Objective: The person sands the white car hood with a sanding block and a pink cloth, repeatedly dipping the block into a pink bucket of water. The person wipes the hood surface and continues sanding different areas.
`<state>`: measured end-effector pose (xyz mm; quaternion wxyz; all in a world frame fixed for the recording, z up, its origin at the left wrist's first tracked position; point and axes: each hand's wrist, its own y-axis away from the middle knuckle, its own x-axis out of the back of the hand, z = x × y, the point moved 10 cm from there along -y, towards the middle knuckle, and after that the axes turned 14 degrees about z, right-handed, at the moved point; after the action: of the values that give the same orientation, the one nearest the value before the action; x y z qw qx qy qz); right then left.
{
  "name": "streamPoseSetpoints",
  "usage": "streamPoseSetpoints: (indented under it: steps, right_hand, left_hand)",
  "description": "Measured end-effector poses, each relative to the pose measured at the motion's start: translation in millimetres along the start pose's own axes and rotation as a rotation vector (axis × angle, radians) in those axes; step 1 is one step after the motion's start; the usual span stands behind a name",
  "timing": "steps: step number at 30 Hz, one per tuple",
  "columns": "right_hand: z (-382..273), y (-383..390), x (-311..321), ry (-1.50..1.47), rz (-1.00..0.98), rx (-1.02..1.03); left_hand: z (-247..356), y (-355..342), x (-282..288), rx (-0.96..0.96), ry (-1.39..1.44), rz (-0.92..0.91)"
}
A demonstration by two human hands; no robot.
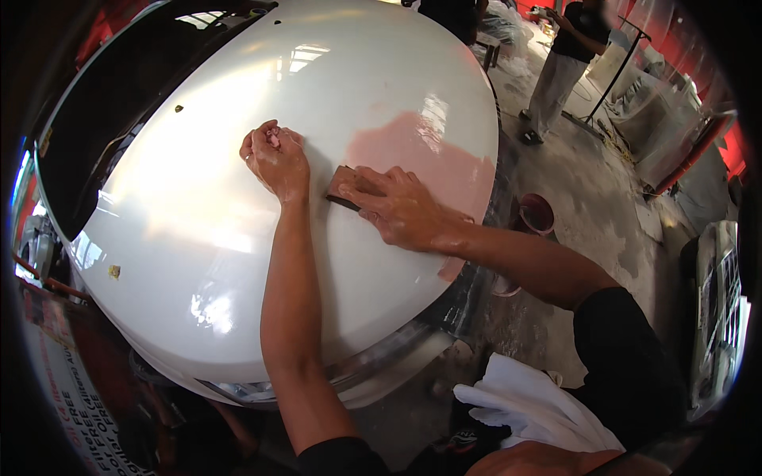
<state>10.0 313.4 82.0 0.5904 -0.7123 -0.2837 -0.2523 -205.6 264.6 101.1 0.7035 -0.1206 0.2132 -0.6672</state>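
A white car hood [238,293], wet and shiny, fills the middle of the view. On its right side lies a patch of pinkish filler or primer [421,151] with an uneven edge. My right hand [401,206] presses a brown sanding block [343,184] flat on the hood at the left edge of that patch, fingers over its top. To its left, my left hand [278,163] is closed around a small pinkish wad [275,138], mostly hidden by the fingers; whether it is cloth or sponge I cannot tell. Both hands look wet.
A dark windshield [87,103] borders the hood at the left. A dark red bucket [536,213] stands on the concrete floor at the right. Farther back, a person [559,71] stands near a metal stand [615,75]. A white cloth [532,408] hangs near my body.
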Motion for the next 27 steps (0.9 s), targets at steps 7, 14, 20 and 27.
streamPoseSetpoints:
  steps: [7, 14, 20, 27]
  right_hand:
    - [105.9, -37.3, -2.4, -0.143, -0.055, -0.318]
    - [158.1, -75.4, 23.6, 0.100, 0.052, -0.466]
    - [20.9, 21.7, -3.7, -0.022, -0.024, 0.003]
    - [118.5, -52.7, 2.1, 0.014, -0.010, -0.322]
  left_hand:
    - [6.9, 19.5, -33.2, 0.018, 0.016, -0.021]
    - [16.2, 21.4, -35.8, 0.074, 0.047, -0.088]
    - [-12.4, -0.9, 1.8, 0.065, -0.010, -0.106]
    - [19.8, 17.4, -22.3, -0.106, -0.235, -0.011]
